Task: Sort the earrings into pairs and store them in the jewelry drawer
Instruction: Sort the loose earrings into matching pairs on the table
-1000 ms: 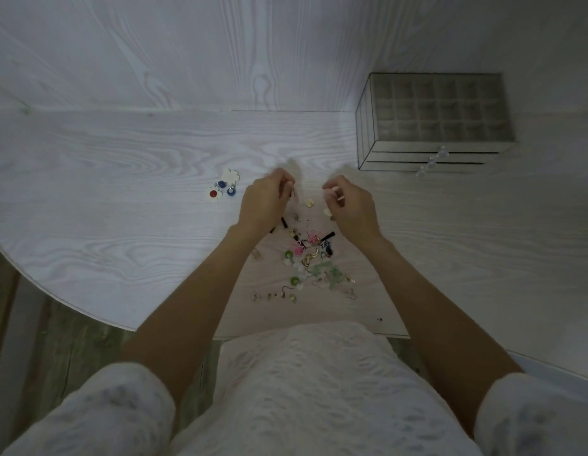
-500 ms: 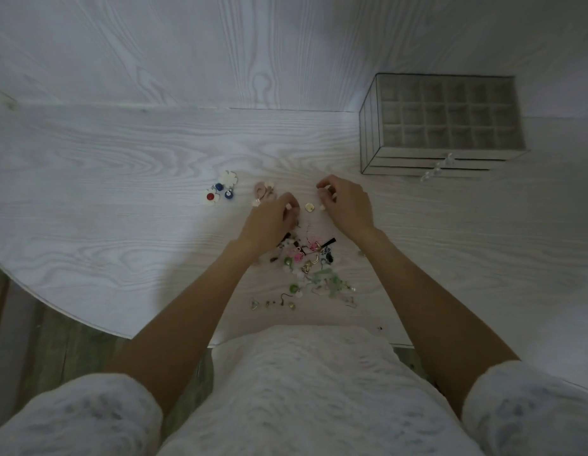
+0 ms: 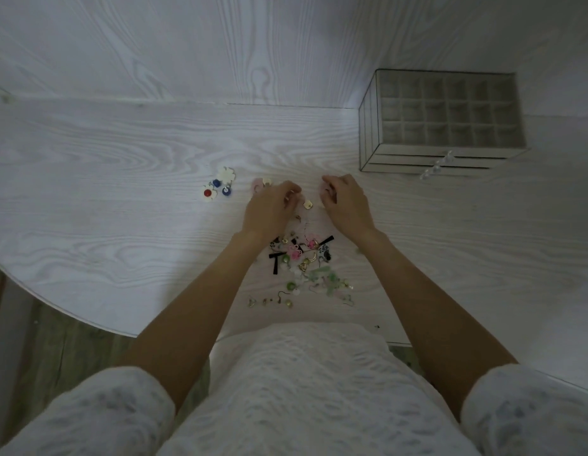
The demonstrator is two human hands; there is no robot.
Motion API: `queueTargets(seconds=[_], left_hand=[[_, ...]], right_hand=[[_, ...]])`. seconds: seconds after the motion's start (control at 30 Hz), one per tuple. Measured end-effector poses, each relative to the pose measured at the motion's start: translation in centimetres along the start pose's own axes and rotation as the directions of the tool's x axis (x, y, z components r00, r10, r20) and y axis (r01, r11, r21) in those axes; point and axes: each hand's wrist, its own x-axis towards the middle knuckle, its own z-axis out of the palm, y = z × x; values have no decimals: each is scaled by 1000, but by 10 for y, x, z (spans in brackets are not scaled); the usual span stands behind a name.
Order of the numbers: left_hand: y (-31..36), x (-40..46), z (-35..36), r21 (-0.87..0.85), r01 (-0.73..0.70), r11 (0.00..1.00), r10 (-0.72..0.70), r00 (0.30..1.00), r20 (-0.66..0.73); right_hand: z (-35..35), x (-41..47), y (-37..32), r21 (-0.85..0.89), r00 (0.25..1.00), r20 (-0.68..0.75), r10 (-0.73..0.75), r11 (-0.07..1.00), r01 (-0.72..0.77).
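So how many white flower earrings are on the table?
2: one flower earring left of the left hand, another flower earring just nearer. More may hide in the pile.

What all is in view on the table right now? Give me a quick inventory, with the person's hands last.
table: one, white wood grain, fills the view, rounded near edge
jewelry drawer box: one, clear with grey grid compartments on top, far right against the wall, drawers shut
unsorted earring pile: one heap, count unclear; pink, green, gold and black pieces, between the forearms
set-aside earrings: about four, white flowers plus blue and red pieces, left of the hands
gold square earring: one, on the table between the hands
pink earrings: count unclear, just beyond the left hand
left hand: fingers curled, contents hidden
right hand: fingers curled, contents hidden
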Motion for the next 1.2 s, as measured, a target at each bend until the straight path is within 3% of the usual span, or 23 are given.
queueTargets(seconds=[0.23, 0.43, 0.87, 1.03, 1.2], left_hand=[[1, 32, 3, 93, -90, 992, 85, 995, 52], [-6, 37, 5, 90, -51, 995, 47, 998, 44], [-3, 25, -9, 51, -69, 996, 69, 998, -5], [-2, -20, -26, -15, -156, 988, 154, 984, -92], [-21, -81, -18, 99, -65, 993, 73, 994, -81]], right_hand=[[1, 5, 0, 13, 999, -26, 38, 999, -37], [8, 20, -14, 72, 995, -70, 68, 995, -63], [5, 8, -10, 125, 997, -65, -33, 991, 41], [-9, -36, 7, -23, 988, -23, -155, 988, 154], [9, -80, 24, -263, 964, 123, -234, 929, 259]])
